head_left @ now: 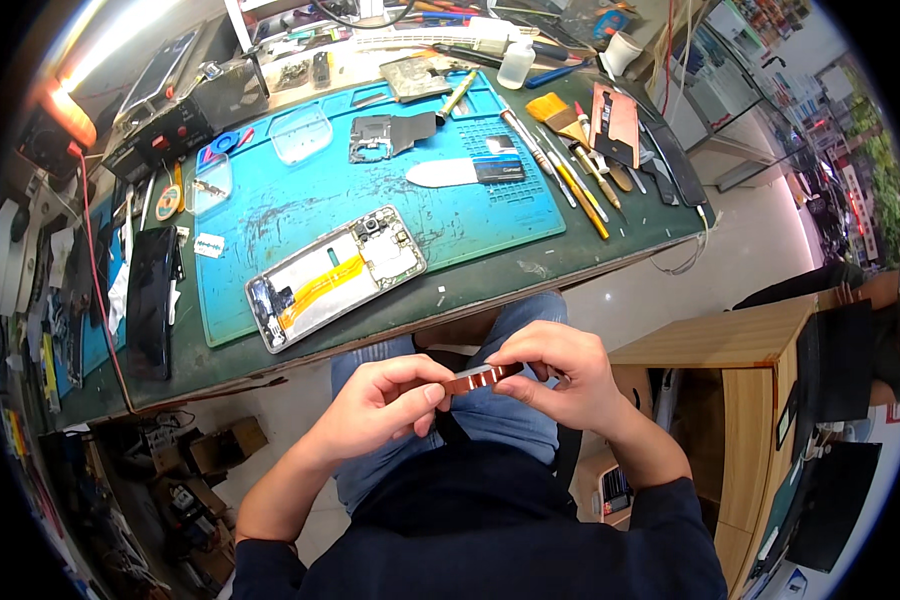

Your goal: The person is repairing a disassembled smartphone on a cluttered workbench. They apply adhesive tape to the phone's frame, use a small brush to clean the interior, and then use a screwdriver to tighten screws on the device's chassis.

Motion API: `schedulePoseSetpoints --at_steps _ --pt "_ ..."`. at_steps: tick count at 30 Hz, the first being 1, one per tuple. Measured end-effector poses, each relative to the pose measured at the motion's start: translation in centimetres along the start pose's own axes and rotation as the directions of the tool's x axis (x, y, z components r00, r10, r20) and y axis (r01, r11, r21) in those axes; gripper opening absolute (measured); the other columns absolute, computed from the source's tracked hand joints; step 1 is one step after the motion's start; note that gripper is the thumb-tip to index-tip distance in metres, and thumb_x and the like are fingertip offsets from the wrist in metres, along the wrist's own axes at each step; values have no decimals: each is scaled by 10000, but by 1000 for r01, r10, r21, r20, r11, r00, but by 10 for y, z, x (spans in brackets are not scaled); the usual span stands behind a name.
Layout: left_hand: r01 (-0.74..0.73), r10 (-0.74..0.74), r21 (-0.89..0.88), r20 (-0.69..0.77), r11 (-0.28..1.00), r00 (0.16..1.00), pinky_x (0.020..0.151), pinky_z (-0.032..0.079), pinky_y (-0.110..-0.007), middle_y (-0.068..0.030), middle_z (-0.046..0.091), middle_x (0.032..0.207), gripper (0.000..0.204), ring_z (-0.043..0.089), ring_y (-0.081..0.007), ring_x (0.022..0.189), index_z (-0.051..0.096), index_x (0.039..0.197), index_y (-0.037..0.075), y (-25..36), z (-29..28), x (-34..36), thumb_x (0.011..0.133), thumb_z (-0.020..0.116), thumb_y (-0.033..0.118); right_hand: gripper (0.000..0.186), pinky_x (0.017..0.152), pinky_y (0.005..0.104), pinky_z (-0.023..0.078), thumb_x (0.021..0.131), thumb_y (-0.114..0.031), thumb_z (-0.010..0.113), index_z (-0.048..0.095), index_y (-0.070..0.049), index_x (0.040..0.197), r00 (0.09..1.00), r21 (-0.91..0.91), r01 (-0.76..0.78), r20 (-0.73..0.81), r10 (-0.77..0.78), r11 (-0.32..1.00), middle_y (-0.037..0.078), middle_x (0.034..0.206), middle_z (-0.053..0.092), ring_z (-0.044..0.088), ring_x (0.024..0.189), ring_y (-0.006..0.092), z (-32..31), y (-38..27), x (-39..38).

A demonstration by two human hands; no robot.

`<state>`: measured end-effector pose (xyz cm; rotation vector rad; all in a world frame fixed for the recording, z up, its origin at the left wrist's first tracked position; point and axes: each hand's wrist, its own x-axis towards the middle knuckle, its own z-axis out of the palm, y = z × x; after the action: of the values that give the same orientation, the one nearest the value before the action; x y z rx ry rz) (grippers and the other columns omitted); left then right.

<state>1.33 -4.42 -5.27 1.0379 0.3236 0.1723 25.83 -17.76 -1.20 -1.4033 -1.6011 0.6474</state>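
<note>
Above my lap, in front of the bench edge, a narrow roll of glossy reddish-brown tape (480,379) is held edge-on between both hands. My left hand (390,395) pinches its left end between thumb and fingers. The right end is gripped by my right hand (558,375), thumb below and fingers on top. Beyond them, an opened phone (335,278) lies on the blue work mat (490,225), its camera, circuit board and orange flex cables exposed. A metal shield plate with black film (390,137) and a flat pry blade (465,173) lie further back.
Right of the mat lie a yellow brush (555,115), several pens and tweezers, and a copper-coloured phone back (615,125). A dark phone (150,300) lies at the bench's left. Clear plastic trays (300,133) sit on the mat. A wooden cabinet (715,335) stands at my right.
</note>
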Motion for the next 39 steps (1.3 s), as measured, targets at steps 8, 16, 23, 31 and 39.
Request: schedulePoseSetpoints --at_steps 8,16,23,31,39 --pt "-323 424 414 -178 851 888 624 554 -241 -102 718 1196 282 716 -121 840 703 1309 -13 15 23 5 1029 687 20 187 555 250 378 931 -102 849 790 -17 1086 965 279 -239 178 195 930 26 890 728 495 623 53 -5 -17 -11" --pt "-445 841 856 24 262 541 747 634 -331 -129 796 1028 497 775 -244 883 696 1306 -23 3 37 17 839 853 -88 196 509 266 429 870 -73 895 789 -24 1027 990 51 -138 -34 140 989 45 853 717 576 610 91 13 -30 -11" --pt "-416 849 897 97 152 520 709 622 -332 -125 806 1015 504 777 -237 821 685 1319 -42 2 33 18 844 847 -87 237 558 344 524 840 -73 905 744 -18 1004 997 -115 -46 -71 38 992 75 839 699 671 658 204 19 -32 -5" --pt "-388 811 908 103 160 575 715 629 -338 -131 801 1003 534 782 -238 829 660 1357 -40 7 33 17 853 832 -81 251 588 373 534 856 -113 890 722 -20 1018 998 -237 33 -50 -46 971 86 827 669 686 691 277 23 -28 -6" --pt "-377 809 926 198 30 553 725 634 -344 -134 793 998 507 784 -246 848 660 1334 -46 1 29 19 856 826 -81 252 570 357 529 848 -103 896 719 -16 1006 1000 -193 -11 -22 7 981 83 801 656 679 669 248 25 -30 -7"
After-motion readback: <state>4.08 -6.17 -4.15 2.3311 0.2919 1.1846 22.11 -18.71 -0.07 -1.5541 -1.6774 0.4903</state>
